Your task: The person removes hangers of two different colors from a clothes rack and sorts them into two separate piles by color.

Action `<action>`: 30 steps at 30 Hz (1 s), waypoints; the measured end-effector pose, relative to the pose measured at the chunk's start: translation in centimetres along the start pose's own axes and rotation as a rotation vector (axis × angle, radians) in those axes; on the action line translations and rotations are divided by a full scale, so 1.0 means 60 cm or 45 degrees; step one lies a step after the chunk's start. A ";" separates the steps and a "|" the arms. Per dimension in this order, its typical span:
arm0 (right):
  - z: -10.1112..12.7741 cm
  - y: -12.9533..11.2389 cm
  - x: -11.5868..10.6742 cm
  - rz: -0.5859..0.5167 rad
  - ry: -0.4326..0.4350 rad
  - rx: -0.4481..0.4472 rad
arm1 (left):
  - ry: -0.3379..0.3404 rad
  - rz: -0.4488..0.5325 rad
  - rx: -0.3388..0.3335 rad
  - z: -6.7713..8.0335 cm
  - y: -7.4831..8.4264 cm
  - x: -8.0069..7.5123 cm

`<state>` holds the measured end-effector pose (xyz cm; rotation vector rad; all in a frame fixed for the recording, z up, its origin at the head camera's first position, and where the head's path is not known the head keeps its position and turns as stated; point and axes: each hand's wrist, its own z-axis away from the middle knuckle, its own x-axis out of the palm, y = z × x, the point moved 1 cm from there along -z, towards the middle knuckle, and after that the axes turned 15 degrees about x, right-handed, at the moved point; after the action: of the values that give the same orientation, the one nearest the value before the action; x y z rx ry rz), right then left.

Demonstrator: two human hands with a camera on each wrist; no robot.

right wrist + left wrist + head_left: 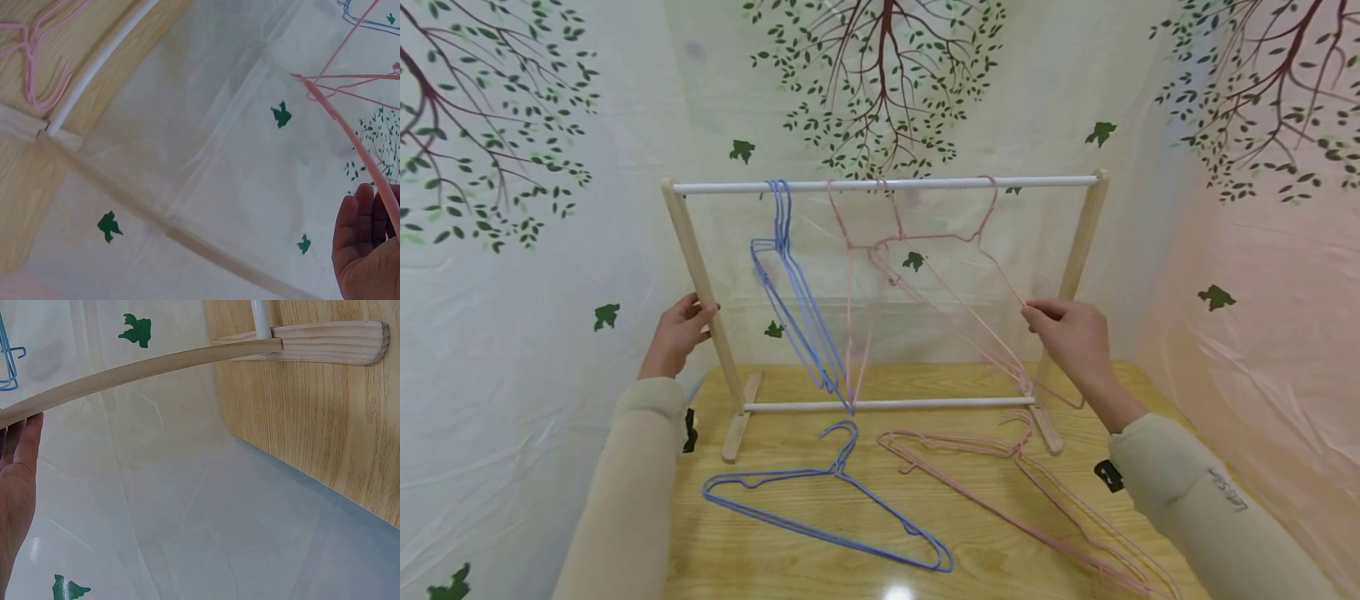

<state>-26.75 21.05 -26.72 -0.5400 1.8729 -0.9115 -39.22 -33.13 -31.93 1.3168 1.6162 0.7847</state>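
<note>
A small garment rack has a white top rail (730, 187) and wooden side posts. My left hand (679, 335) grips the left post (722, 354) at mid height; in the left wrist view its fingers (28, 442) meet the wood. My right hand (1073, 335) pinches the sloping shoulder of a pink wire hanger (997, 262), whose hook sits over the rail near its right end. In the right wrist view that hanger (359, 150) passes in front of the palm. More pink hangers (849, 325) hang left of it, and several blue hangers (808, 304) hang bunched towards the left.
On the wooden table (820, 575), blue hangers (775, 520) lie stacked in front of the rack, with pink hangers (970, 493) to their right. A white lower bar (925, 403) joins the posts near the feet. Black clips (1108, 475) sit at the table's sides. Leaf-printed sheeting surrounds everything.
</note>
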 end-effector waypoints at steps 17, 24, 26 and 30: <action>0.000 0.038 -0.058 0.050 0.066 -0.014 | 0.005 -0.010 0.006 -0.004 -0.003 -0.001; 0.012 0.016 -0.037 0.042 0.046 -0.025 | -0.007 -0.010 0.013 0.002 -0.002 -0.005; 0.013 0.009 -0.037 0.080 0.066 -0.060 | -0.007 -0.011 0.019 0.003 -0.001 -0.005; 0.012 0.003 -0.050 0.175 0.126 -0.095 | -0.020 -0.010 0.020 0.003 0.003 -0.005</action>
<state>-24.74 22.98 -25.35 -0.4114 2.0133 -0.7925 -38.96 -33.38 -31.78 1.3240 1.6176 0.7568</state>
